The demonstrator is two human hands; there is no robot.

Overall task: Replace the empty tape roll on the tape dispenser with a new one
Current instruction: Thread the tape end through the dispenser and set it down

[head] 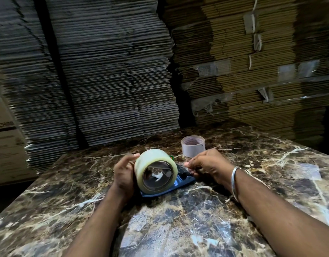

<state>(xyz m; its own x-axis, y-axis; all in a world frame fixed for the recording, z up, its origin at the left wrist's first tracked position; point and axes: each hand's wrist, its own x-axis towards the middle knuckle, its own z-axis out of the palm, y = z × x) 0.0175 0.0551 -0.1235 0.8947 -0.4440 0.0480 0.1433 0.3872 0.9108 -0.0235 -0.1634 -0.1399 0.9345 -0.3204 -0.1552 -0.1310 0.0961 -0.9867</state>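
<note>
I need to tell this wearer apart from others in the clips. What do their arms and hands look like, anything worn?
Both forearms are bare, with no sleeves in view and no gloves. The right wrist carries a plain silver bangle, thin and round. The left hand and right hand show no rings or watch that I can make out.

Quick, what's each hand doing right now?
Left hand: grips the new tape roll on the blue tape dispenser.
Right hand: pinches the tape end at the dispenser.

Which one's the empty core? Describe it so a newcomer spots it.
On the marble table, look just behind the right hand. The empty core stands upright there, alone. Unlike the thick new tape roll on the blue dispenser, it is a thin, pale bare ring.
</note>
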